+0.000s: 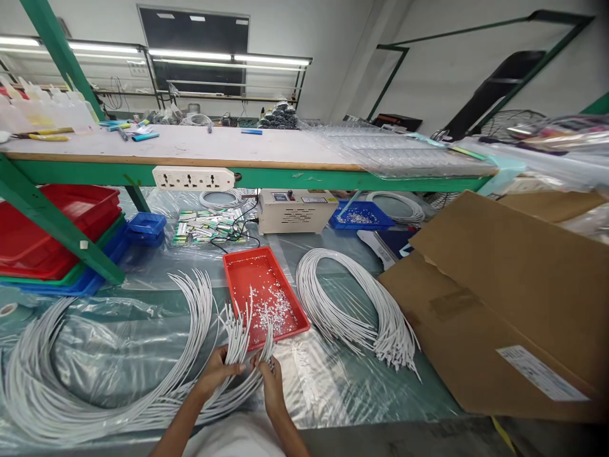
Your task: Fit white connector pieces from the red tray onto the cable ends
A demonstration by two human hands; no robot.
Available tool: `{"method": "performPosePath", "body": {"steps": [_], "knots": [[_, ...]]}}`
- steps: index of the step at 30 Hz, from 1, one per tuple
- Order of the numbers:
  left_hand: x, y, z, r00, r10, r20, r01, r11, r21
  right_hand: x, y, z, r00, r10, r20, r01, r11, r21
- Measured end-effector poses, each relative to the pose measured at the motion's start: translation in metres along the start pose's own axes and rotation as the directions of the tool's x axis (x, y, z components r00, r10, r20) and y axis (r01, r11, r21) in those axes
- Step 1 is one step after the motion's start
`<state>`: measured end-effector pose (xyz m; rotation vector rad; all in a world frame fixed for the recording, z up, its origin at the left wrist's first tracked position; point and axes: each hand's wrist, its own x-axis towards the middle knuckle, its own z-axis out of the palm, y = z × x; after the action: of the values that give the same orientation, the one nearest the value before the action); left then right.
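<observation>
My left hand (pixel 216 373) is closed round a bunch of white cables (pixel 238 339) near their cut ends, which fan upward over the near corner of a red tray (pixel 280 279). My right hand (pixel 270 374) pinches the same bunch just to the right. The cables loop away left in a big arc (pixel 71 406) across the plastic-covered bench. Small white bits lie scattered in the red tray. A second coil of white cables (pixel 352 304) lies to the right of the tray, untouched.
A large flattened cardboard box (pixel 514 298) rests at the right. Stacked red, green and blue bins (pixel 57 235) sit at left under a green-framed shelf (pixel 190 149). A beige machine (pixel 295 211), a power strip (pixel 193 178) and a blue tray (pixel 361 216) stand behind.
</observation>
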<state>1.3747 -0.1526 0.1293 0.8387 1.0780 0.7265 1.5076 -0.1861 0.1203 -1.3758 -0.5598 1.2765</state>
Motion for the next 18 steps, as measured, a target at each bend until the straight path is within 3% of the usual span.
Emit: {"method": "performPosePath", "body": {"steps": [11,18], "knots": [[0.0009,-0.0036,0.0008,0.986,0.078,0.148,-0.069,0.996,-0.062,0.0039,-0.0033,0.0057,0.999,0.037,-0.023,-0.038,0.998,-0.046],[0.0006,-0.0052,-0.0011,0.997,0.051,0.055,-0.051,0.999,-0.011,0.0025,-0.0021,0.0026,0.998,0.03,-0.049,-0.033,0.998,-0.061]]}}
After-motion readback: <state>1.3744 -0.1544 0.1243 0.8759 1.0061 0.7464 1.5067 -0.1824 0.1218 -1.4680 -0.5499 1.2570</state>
